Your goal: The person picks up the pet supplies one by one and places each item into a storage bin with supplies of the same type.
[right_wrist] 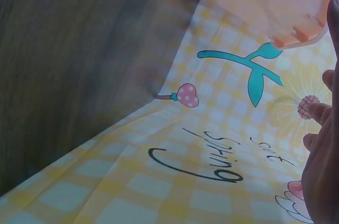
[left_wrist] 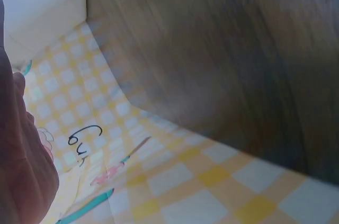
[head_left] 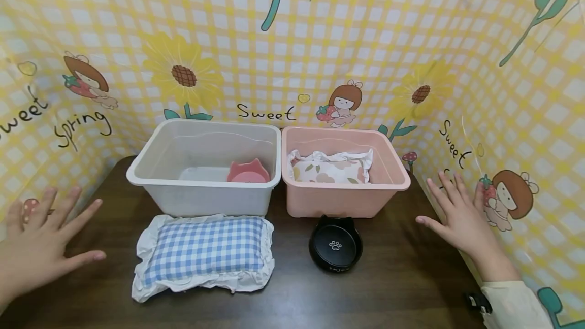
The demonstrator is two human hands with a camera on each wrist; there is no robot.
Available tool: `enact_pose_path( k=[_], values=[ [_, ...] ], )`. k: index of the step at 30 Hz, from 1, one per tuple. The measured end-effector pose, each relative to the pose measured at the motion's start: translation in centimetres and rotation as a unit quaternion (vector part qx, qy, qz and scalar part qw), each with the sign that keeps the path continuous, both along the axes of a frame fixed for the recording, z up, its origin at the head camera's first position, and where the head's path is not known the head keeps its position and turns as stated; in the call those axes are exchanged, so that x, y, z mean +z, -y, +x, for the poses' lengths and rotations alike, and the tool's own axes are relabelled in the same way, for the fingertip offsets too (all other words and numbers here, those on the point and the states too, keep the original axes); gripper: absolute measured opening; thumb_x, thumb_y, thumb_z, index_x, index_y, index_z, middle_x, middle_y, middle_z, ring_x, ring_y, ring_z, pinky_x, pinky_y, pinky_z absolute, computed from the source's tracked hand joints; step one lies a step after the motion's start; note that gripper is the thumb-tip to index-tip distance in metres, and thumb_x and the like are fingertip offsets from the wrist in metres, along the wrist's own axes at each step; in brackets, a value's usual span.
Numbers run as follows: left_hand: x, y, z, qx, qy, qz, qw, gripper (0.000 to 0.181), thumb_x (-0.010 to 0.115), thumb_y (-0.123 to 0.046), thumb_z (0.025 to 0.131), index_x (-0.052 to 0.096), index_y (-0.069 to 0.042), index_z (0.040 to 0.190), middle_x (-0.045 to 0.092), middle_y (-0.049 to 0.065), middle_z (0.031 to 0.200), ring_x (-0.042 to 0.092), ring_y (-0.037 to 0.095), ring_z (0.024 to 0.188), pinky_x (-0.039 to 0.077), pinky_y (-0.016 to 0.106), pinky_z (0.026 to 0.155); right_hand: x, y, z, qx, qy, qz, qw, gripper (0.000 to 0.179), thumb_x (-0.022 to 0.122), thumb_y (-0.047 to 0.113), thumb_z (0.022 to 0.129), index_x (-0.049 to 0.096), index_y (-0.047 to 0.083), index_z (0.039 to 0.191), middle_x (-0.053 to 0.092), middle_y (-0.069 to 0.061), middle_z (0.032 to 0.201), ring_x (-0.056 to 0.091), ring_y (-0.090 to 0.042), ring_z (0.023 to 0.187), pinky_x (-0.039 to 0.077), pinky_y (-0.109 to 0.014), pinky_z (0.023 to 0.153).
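Cloth (head_left: 269,75) behind the grey bin (head_left: 212,199) reads "Sweet".

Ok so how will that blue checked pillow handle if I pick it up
The blue checked pillow looks padded, so it would probably give when squeezed. Its rumpled white frill suggests floppy edges. Lying flat on the table, it seems unlikely to roll.

The head view looks forward and down from above the surface (head_left: 292,303), far enough back to take in the checked cloth (head_left: 292,65) beyond. The left wrist view, turned sideways, sits close beside the left grip (head_left: 45,242) and shares the grey bin (head_left: 207,199) with it; the right wrist view, likewise sideways beside the right grip (head_left: 463,220), shares the pink bin (head_left: 338,203).
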State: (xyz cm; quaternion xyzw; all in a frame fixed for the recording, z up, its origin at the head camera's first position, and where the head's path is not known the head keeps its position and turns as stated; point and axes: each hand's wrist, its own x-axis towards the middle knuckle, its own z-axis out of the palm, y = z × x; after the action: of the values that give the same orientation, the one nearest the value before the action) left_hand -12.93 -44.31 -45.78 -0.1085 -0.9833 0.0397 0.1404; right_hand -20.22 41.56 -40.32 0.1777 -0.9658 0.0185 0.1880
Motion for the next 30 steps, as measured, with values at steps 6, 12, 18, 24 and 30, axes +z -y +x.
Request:
enact_pose_path(
  k=[6, 12, 18, 24, 30],
  values=[
    [-0.1, -1.0, 0.2, -0.021, 0.000, 0.023, 0.9995, 0.122, 0.076, -0.073, 0.074, 0.001, -0.038, 0.165, -0.022, 0.001, 0.169, -0.031, 0.034, 0.152, -0.026, 0.068, 0.112, 0.0, 0.2, -0.2, 0.005, -0.002, -0.031, 0.9995, 0.104, 0.077, 0.057, 0.085, 0.019, 0.026, 0.165, 0.011, -0.010, 0.172, -0.006, -0.035, 0.159, -0.021, -0.068, 0.115],
    [-0.1, -2.0, 0.6, -0.049, -0.002, 0.059, 0.9970, 0.120, 0.080, -0.063, 0.076, 0.008, -0.030, 0.166, -0.015, 0.006, 0.171, -0.027, 0.034, 0.153, -0.027, 0.069, 0.109, -0.1, 0.5, -0.4, 0.007, -0.001, -0.061, 0.9981, 0.102, 0.078, 0.053, 0.086, 0.019, 0.024, 0.165, 0.014, -0.012, 0.171, -0.002, -0.036, 0.159, -0.021, -0.067, 0.116],
    [-0.3, -3.1, 1.1, -0.058, 0.006, 0.082, 0.9950, 0.120, 0.081, -0.057, 0.078, 0.008, -0.025, 0.166, -0.012, 0.007, 0.171, -0.025, 0.035, 0.154, -0.027, 0.068, 0.109, -0.1, 1.0, -0.9, 0.012, 0.000, -0.089, 0.9959, 0.100, 0.078, 0.049, 0.088, 0.019, 0.024, 0.165, 0.015, -0.010, 0.171, 0.001, -0.034, 0.159, -0.019, -0.067, 0.116],
    [-1.0, -3.7, 1.2, -0.084, 0.008, 0.138, 0.9868, 0.121, 0.086, -0.045, 0.077, 0.010, -0.020, 0.166, -0.008, 0.012, 0.172, -0.021, 0.040, 0.154, -0.025, 0.069, 0.111, -0.1, 1.5, -1.2, 0.025, -0.001, -0.125, 0.9918, 0.097, 0.079, 0.045, 0.088, 0.023, 0.023, 0.164, 0.019, -0.011, 0.171, 0.006, -0.036, 0.159, -0.016, -0.068, 0.117],
    [-2.1, -4.6, 1.5, -0.107, 0.004, 0.181, 0.9777, 0.124, 0.091, -0.039, 0.071, 0.013, -0.017, 0.166, -0.001, 0.014, 0.172, -0.010, 0.046, 0.155, -0.022, 0.071, 0.112, -0.5, 2.3, -1.7, 0.045, 0.011, -0.186, 0.9815, 0.092, 0.079, 0.037, 0.090, 0.027, 0.019, 0.164, 0.024, -0.016, 0.168, 0.010, -0.042, 0.157, -0.011, -0.074, 0.116]
  ],
)
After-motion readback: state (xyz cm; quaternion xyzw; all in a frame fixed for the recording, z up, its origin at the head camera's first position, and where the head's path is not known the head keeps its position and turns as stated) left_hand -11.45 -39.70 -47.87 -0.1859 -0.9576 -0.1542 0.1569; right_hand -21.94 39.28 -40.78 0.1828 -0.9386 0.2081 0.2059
